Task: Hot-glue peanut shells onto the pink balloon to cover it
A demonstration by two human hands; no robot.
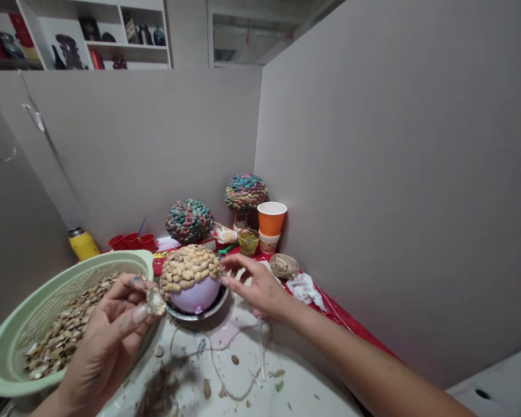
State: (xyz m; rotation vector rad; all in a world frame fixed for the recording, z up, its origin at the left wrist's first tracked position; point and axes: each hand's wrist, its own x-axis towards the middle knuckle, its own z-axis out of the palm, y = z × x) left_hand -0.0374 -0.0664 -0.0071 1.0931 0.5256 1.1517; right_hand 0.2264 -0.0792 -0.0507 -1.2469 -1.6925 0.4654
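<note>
My left hand pinches a peanut shell between thumb and fingers, with its pale hollow inside showing. Just right of it, a lilac balloon rests in a metal bowl. Tan peanut shells cover the upper part of the balloon, while the lower front is bare around its knot. My right hand is at the balloon's right side, thumb and fingers apart, fingertips by the edge of the shell layer. Whether those fingertips touch the shells is hard to make out.
A green basket full of loose shells stands at left. Two painted shell balls, an orange paper cup, red cups, a yellow bottle and a twine ball line the back. Twine and shell bits lie in front.
</note>
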